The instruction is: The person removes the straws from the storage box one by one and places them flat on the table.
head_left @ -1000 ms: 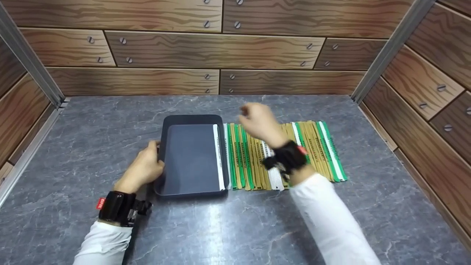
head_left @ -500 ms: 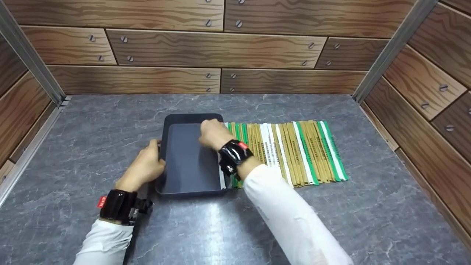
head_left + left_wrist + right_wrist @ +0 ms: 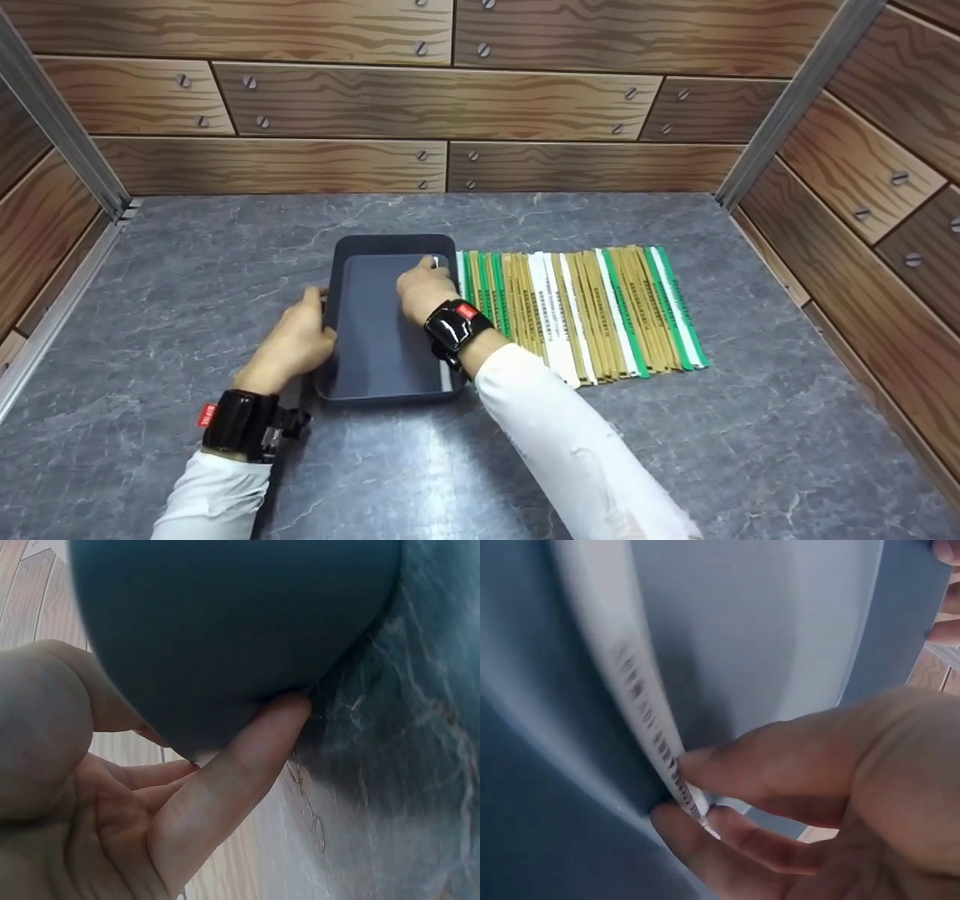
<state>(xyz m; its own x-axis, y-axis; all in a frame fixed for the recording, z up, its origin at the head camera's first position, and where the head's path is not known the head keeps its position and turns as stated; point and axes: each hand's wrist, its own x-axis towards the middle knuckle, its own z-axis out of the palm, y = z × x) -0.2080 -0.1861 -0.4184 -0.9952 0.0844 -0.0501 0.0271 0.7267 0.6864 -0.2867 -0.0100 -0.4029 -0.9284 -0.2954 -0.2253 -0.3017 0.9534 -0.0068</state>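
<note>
A dark grey rectangular tray point(image 3: 367, 337) lies on the table. My left hand point(image 3: 295, 341) grips its left side; in the left wrist view the thumb point(image 3: 255, 742) presses the outer wall while other fingers reach around the edge. Over the tray's right part, my right hand point(image 3: 426, 289) pinches a long, slim white paper packet point(image 3: 641, 690) with dark printing near one end. That packet runs along the inside of the tray's right wall, and the hand and wrist cover most of it in the head view.
Right of the tray, several slim paper packets point(image 3: 585, 315) in brown, green and white lie side by side in a row, close against its wall. Wood-patterned panels point(image 3: 450, 105) enclose the grey marbled table point(image 3: 480, 465) at the back and sides.
My right hand has moved left from over the row of packets into the tray, where it now pinches the white packet's far end. The left hand has stayed on the tray.
</note>
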